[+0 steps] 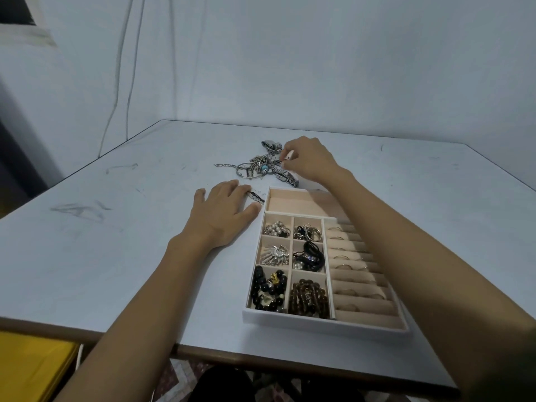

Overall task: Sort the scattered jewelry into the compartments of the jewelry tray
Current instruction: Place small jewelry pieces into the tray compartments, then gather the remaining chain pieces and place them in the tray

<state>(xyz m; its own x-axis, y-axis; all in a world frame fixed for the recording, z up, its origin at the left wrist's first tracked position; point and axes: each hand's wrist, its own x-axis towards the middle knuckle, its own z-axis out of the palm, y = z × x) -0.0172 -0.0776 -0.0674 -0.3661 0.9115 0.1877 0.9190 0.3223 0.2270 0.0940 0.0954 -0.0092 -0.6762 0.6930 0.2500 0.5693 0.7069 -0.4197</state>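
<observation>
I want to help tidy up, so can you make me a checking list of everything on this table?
Surface: scuffed pale table, dark marks.
Job's things: loose jewelry heaped beyond jewelry tray; six small compartments filled, rings in rolls, far compartment empty.
Clutter: nothing seen.
Hands: left hand flat on table beside a dark piece; right hand pinches into the heap.
Cables: two cables hang down wall, left.
Surroundings: pale wall; yellow object below table edge.

A plain room at home, seemingly: scuffed white table (116, 256), bare wall (319, 68), hanging cables (128, 68), patterned floor (174, 378).
</observation>
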